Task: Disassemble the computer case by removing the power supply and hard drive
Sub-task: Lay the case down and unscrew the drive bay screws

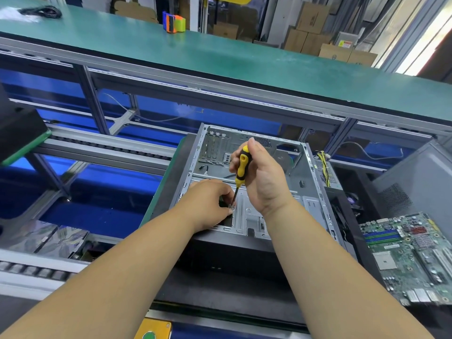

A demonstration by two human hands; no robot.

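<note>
Case (247, 182) lies open on its side in front of me, its bare metal interior facing up, resting on a dark pallet (168, 182) with a green edge. My right hand (263, 178) is wrapped around the yellow-and-black handle of a screwdriver (242, 168), thumb up at the top of the handle, shaft angled down and slightly left into the case. My left hand (208, 204) sits low inside the case just beside the shaft, fingertips pinched together at the tip where it meets the metal floor; something small and silvery shows at the fingertips, though I cannot tell whether it is a screw. I cannot make out a hard drive inside the case from here.

Just right of the case, touching its side wall, sits a box with a mesh face and yellow wires (324, 167) coming out of it, which looks like the power supply (329, 176), already out of the case. A green motherboard (411, 255) lies farther right, near me. A grey case panel (415, 182) stands behind it. To my left, silvery bags (46, 238) lie by the roller track (36, 270). Across the aisle, a tape dispenser (174, 22) sits on the green bench (244, 57), with cartons (310, 28) stacked beyond.
</note>
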